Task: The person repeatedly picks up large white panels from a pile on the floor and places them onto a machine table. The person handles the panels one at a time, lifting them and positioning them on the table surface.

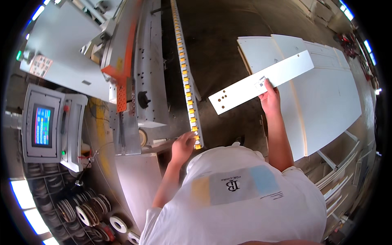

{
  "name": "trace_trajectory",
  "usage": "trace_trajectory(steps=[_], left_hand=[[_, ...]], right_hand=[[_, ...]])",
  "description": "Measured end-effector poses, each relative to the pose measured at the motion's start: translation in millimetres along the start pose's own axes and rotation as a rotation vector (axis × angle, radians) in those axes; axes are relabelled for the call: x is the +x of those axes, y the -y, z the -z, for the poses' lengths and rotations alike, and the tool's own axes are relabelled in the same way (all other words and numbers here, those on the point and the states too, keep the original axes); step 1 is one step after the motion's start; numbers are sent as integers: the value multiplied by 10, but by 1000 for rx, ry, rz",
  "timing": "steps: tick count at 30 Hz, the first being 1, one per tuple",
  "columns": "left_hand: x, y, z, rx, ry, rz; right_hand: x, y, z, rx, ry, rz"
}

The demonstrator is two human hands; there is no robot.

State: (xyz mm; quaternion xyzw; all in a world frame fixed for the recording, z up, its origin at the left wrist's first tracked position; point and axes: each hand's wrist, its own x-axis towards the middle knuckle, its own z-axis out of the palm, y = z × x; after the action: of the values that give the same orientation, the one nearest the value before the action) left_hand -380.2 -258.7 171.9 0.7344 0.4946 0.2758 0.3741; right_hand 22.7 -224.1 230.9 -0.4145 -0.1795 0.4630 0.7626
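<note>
The right hand (270, 98) pinches a white board (288, 72) at its near long edge, thumb on top beside a printed label (261, 84). The board slants up to the right: its left end, pierced by a cluster of round holes (221, 98), shows against the dark floor (224, 49), its right part against a stack of white panels (330, 102). The left hand (182, 148), fingers loosely bent, is at the near end of a rail (187, 83) with yellow rollers; whether it grips is unclear. Left of the rail runs a machine (153, 69); farther left, a panel with a lit screen (42, 125) stands above several rolls (118, 224).
</note>
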Motion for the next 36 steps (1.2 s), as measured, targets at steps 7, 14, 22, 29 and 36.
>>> trace_trajectory(steps=[7, 14, 22, 29, 36], left_hand=[[186, -637, 654, -7, -112, -378], [134, -1042, 1095, 453, -197, -616], [40, -24, 1005, 373, -58, -171], [-252, 406, 1029, 363, -232, -90], [-467, 1450, 1224, 565, -530, 140]], right_hand=[[-145, -388, -656, -999, 64, 270], [-571, -895, -1336, -1573, 721, 926], [-816, -1391, -1498, -1484, 1066, 1137], [-842, -1514, -1668, -1599, 1148, 795], [-887, -1482, -1394, -1633, 1110, 574]])
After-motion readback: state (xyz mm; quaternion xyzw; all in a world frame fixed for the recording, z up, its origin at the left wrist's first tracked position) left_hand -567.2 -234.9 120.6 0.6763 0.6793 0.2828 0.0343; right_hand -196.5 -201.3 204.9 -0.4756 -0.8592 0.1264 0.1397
